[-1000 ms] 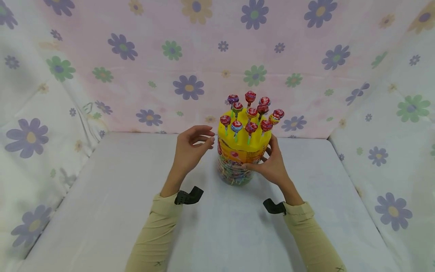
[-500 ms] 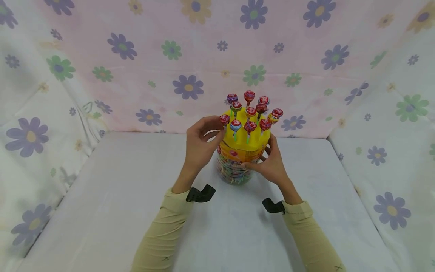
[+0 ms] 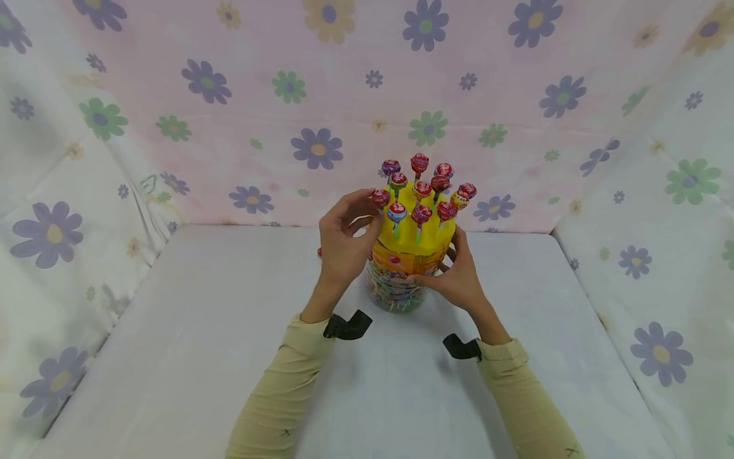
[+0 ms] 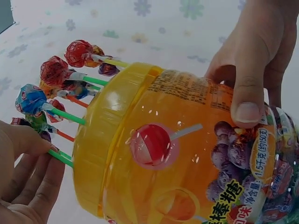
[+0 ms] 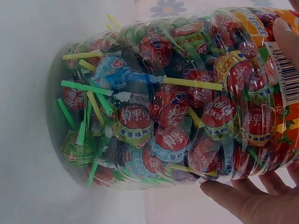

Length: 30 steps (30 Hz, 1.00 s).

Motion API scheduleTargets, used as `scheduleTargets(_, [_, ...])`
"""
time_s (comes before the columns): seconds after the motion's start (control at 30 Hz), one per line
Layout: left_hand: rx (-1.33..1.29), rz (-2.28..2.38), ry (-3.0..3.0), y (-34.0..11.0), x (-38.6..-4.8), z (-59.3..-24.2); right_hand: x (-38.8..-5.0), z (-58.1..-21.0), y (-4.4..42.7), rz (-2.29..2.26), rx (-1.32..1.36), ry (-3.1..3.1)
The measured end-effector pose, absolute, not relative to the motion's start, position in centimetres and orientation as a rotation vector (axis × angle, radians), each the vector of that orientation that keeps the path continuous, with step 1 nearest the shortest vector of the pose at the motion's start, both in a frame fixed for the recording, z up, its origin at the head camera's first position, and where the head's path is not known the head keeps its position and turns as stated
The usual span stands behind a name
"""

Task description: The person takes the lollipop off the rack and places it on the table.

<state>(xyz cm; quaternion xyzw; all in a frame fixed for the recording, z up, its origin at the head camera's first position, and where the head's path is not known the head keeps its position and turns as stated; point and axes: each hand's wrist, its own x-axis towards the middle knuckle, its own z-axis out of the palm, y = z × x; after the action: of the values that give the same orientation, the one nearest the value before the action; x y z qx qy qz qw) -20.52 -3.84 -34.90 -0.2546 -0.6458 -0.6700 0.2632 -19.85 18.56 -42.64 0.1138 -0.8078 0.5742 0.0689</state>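
Note:
A clear jar (image 3: 395,287) of wrapped lollipops stands upright, with an orange label (image 4: 187,154) and a yellow lid (image 3: 415,233). Several lollipops, such as a blue one (image 4: 31,99), stick up out of the lid. My left hand (image 3: 346,239) is at the lid's left side, its thumb and fingers pinching the stick of the leftmost lollipop (image 3: 381,197); the left wrist view shows this hand (image 4: 23,177) at a green stick. My right hand (image 3: 459,277) grips the jar's right side, thumb on the front; its far fingers are partly hidden.
A small red thing (image 3: 320,253) shows on the white table (image 3: 189,331) just left of my left hand, mostly hidden by it. Flower-printed cloth (image 3: 344,115) rises behind the table and at both sides.
My left hand has moved right from beside the jar to the leftmost lollipop and now pinches it; that lollipop has risen slightly. The small red thing has come into view. My right hand keeps its hold.

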Motion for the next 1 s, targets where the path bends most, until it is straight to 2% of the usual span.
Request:
scheduleTargets(0.23, [-0.684,-1.824,-1.672,-4.2,-20.5,-34.4,-19.9,-42.4,18.3,1.730,0.345,-2.450])
scheduleTargets(0.47, [-0.663,-1.858,-1.702,-5.1,-20.2,-35.0,-18.2,-39.4,17.4,1.736,0.349,-2.462])
scheduleTargets(1.0, [-0.517,-1.905,-1.771,-8.2,-20.2,-37.9,-18.0,-39.3,17.4,1.735,0.348,-2.460])
